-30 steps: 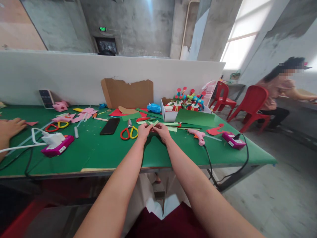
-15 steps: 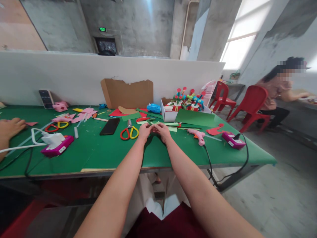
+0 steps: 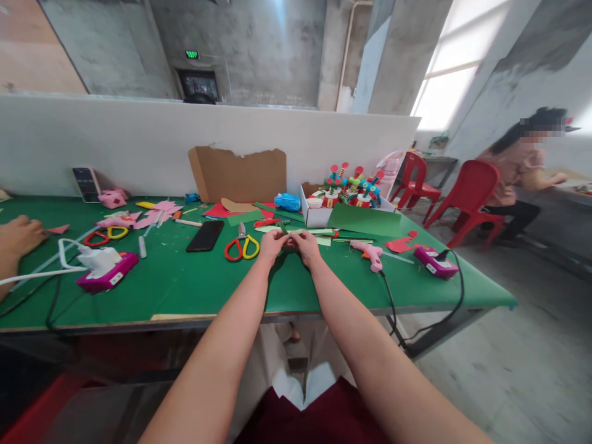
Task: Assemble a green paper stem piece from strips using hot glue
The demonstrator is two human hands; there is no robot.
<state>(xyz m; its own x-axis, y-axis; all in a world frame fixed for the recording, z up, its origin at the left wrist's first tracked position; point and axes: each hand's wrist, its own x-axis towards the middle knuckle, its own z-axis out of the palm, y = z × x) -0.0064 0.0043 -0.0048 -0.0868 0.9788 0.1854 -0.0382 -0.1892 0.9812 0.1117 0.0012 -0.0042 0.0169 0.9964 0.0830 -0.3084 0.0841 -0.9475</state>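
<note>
My left hand and my right hand meet above the middle of the green table, fingertips pinched close together. Between them is a small green paper strip, its dark green end sticking up by my left fingers. Most of the strip is hidden by the fingers. Left of my hands lie scissors with one red and one yellow handle. Just beyond are pale green paper strips and a folded green paper spring. To the right rests a pink glue gun.
A white box of colourful paper figures stands at the back, with green card before it. A black phone and purple power strips lie about. Another person's hand is at far left; a person sits at right.
My fingers have shifted slightly on the strip, and its dark green end now rises more visibly above my left fingertips. Both arms stay in nearly the same place.
</note>
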